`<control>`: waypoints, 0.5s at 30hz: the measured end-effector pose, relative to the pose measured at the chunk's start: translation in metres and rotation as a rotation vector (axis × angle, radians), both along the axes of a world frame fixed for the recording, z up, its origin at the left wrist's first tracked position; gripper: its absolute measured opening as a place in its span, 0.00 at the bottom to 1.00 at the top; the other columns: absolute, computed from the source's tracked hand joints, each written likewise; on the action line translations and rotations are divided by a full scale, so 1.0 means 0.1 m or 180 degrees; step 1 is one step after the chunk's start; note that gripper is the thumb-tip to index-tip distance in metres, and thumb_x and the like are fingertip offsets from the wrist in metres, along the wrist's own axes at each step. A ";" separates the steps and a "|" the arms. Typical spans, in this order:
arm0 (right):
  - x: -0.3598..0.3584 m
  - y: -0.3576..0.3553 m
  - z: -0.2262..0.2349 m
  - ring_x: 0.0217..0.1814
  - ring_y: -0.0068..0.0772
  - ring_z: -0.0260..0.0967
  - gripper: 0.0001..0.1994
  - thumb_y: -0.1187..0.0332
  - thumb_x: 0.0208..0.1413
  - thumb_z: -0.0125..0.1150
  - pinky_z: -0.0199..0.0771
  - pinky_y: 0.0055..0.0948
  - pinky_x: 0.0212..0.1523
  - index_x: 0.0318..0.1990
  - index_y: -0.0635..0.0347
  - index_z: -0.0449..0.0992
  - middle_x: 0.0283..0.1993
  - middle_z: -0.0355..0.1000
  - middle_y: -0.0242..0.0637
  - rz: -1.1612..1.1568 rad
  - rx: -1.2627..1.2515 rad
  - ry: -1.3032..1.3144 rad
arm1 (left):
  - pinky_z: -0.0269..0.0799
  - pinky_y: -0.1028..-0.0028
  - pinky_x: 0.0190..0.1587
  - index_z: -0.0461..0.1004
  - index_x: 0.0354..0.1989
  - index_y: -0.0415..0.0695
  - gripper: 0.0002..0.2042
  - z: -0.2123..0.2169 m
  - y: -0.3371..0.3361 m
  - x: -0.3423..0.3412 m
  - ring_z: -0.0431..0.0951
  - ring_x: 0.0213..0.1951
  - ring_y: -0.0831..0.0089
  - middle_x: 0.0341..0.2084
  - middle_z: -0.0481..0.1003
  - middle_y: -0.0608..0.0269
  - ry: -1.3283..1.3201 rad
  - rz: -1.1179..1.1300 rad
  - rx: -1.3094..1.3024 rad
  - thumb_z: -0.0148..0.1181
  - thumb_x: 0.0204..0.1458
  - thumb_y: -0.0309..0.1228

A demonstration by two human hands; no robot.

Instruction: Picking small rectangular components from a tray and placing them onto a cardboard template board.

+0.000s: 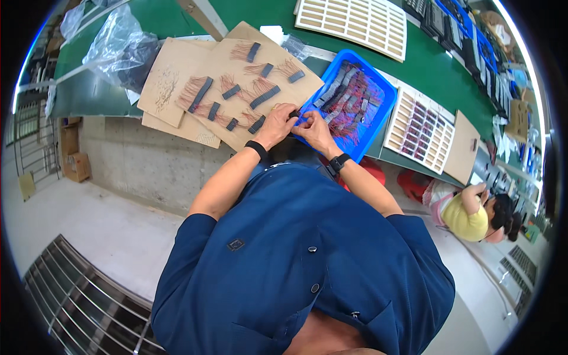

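My left hand [276, 123] and my right hand [315, 130] meet at the table's near edge, fingers pinched together on a small black component [294, 113] with thin red wires. Both wrists carry black bands. Just beyond my right hand lies a blue plastic tray [383, 94] heaped with the same black parts and red wires. Left of my hands, a brown cardboard sheet [228, 62] holds several finished black strips with fanned copper-red leads [201, 93].
A white grid tray [419, 129], partly filled, sits right of the blue tray; another white grid tray [355, 21] lies further back on the green table [438, 71]. Clear plastic bags [118, 44] lie at left. Another person [473, 213] sits at lower right.
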State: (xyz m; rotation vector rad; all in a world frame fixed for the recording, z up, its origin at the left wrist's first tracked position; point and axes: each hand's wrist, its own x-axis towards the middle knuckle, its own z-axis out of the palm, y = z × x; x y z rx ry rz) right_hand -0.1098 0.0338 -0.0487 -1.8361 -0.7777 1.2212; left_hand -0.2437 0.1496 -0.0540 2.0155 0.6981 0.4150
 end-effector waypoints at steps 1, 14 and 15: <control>-0.02 0.02 0.05 0.33 0.25 0.72 0.32 0.65 0.48 0.74 0.74 0.28 0.35 0.57 0.69 0.63 0.31 0.73 0.34 -0.0006 0.0052 -0.0336 | 0.75 0.67 0.45 0.75 0.43 0.36 0.12 0.00 0.02 0.00 0.77 0.44 0.59 0.41 0.77 0.53 0.0017 -0.0055 0.0005 0.61 0.50 0.23; -0.06 0.11 0.01 0.29 0.30 0.72 0.12 0.64 0.60 0.60 0.73 0.31 0.34 0.39 0.67 0.78 0.28 0.76 0.41 -0.0449 0.0291 -0.0393 | 0.76 0.76 0.41 0.71 0.51 0.33 0.15 -0.11 0.35 -0.09 0.79 0.39 0.78 0.44 0.79 0.57 -0.0218 0.0393 -0.2675 0.58 0.56 0.23; -0.02 0.13 0.05 0.29 0.30 0.72 0.12 0.64 0.60 0.60 0.73 0.31 0.34 0.39 0.67 0.78 0.28 0.76 0.41 -0.0420 0.0289 -0.0403 | 0.76 0.78 0.42 0.71 0.51 0.32 0.14 -0.06 0.36 -0.13 0.78 0.39 0.79 0.45 0.79 0.58 -0.0419 0.0657 -0.2973 0.58 0.57 0.23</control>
